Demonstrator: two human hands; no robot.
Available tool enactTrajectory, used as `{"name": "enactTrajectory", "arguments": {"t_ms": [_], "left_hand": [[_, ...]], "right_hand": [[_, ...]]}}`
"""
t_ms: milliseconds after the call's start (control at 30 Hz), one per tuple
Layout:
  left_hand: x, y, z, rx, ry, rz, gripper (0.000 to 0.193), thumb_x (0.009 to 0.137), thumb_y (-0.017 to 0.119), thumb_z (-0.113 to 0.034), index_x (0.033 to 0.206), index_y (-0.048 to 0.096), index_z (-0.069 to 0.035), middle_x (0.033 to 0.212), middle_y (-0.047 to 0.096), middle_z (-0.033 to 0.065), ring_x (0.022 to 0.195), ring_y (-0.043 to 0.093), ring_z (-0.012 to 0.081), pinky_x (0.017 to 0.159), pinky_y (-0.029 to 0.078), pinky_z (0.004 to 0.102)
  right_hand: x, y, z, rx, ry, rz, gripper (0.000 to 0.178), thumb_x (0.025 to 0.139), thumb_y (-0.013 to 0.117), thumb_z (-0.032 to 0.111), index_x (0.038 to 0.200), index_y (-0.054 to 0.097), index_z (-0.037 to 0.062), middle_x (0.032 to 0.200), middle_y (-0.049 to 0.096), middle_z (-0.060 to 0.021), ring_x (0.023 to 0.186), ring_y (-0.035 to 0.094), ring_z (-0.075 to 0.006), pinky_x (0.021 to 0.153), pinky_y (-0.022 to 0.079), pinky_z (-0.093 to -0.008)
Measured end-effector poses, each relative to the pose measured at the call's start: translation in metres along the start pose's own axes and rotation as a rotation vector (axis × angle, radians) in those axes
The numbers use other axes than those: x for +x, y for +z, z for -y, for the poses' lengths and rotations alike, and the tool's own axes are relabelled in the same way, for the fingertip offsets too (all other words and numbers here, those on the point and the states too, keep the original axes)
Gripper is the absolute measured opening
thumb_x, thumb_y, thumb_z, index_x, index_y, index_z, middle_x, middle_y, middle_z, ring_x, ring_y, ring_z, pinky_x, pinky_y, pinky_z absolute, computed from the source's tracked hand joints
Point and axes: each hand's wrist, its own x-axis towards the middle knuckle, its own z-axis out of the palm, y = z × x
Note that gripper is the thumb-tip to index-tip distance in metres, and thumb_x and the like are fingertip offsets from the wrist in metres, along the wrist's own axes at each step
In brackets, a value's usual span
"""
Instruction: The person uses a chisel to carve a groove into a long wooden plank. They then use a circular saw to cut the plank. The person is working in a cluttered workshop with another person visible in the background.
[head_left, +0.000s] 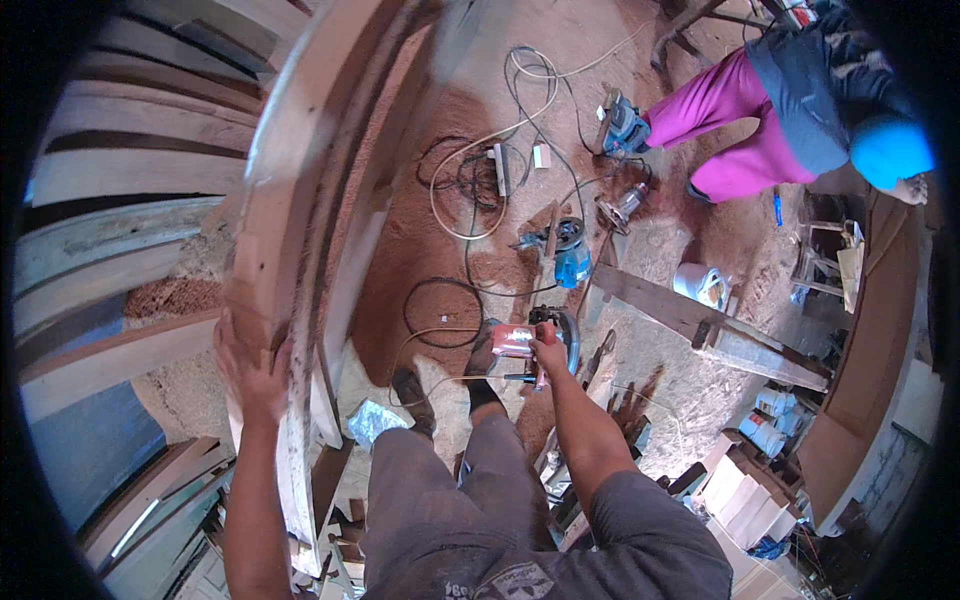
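Observation:
My left hand [250, 372] grips the edge of a large curved wooden frame [290, 200] that stands upright on my left. My right hand [548, 352] hangs low and is closed on the handle of a red and black circular saw [535, 340]. The saw's cord trails over the sawdust floor by my feet [415, 395]. My grey trousers fill the lower middle of the view.
Sawdust covers the floor, with tangled cables [480, 180], a blue router [570, 255] and other power tools [620, 125]. A person in pink trousers [730, 120] bends over at the upper right. A timber beam [700, 325], offcuts and stacked planks [120, 180] lie around.

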Motion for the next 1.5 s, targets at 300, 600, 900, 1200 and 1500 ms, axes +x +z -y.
{"name": "enactTrajectory", "arguments": {"t_ms": [300,600,900,1200,1500], "left_hand": [[-0.002,0.005,0.009,-0.059,-0.014,0.081,0.099,0.086,0.080,-0.032,0.160,0.020,-0.004,0.158,0.030,0.0235,0.146,0.030,0.0431,0.121,0.022,0.0523],[-0.004,0.000,-0.004,-0.195,-0.123,0.088,0.100,0.090,0.076,-0.043,0.162,0.017,-0.007,0.163,0.026,0.0202,0.151,0.026,0.0377,0.124,0.019,0.0501],[-0.006,-0.003,0.002,-0.105,-0.164,0.109,0.110,0.082,0.081,-0.044,0.161,0.016,-0.005,0.162,0.027,0.0211,0.150,0.026,0.0380,0.124,0.020,0.0479],[-0.011,-0.010,0.004,0.184,-0.087,0.176,0.084,0.088,0.073,-0.053,0.156,0.042,-0.014,0.164,0.023,0.0220,0.153,0.018,0.0419,0.126,0.015,0.0509],[-0.026,-0.036,-0.012,0.034,0.054,0.062,0.102,0.079,0.073,-0.065,0.159,0.036,-0.013,0.165,0.024,0.0247,0.153,0.018,0.0455,0.126,0.010,0.0565]], "right_hand": [[0.084,0.004,-0.069,-0.028,0.120,-0.114,0.044,0.078,0.082,0.028,0.113,0.073,0.0032,0.106,0.076,-0.0151,0.101,0.073,-0.0286,0.089,0.055,-0.0405],[0.096,0.028,-0.063,-0.149,0.216,-0.188,0.065,0.080,0.082,0.037,0.132,0.060,0.0043,0.119,0.070,-0.0227,0.111,0.068,-0.0412,0.097,0.053,-0.0473],[0.103,0.093,-0.176,-0.306,-0.134,0.150,0.078,0.082,0.078,0.027,0.146,0.045,-0.0011,0.124,0.067,-0.0274,0.117,0.065,-0.0408,0.104,0.050,-0.0461],[-0.038,0.065,-0.104,-0.266,-0.090,0.364,0.053,0.094,0.065,0.033,0.136,0.059,0.0009,0.116,0.072,-0.0215,0.101,0.071,-0.0349,0.090,0.054,-0.0439],[-0.117,-0.026,-0.089,0.149,0.129,0.392,0.034,0.096,0.068,0.026,0.125,0.065,0.0090,0.081,0.064,-0.0042,0.065,0.062,-0.0197,0.058,0.049,-0.0346]]}}
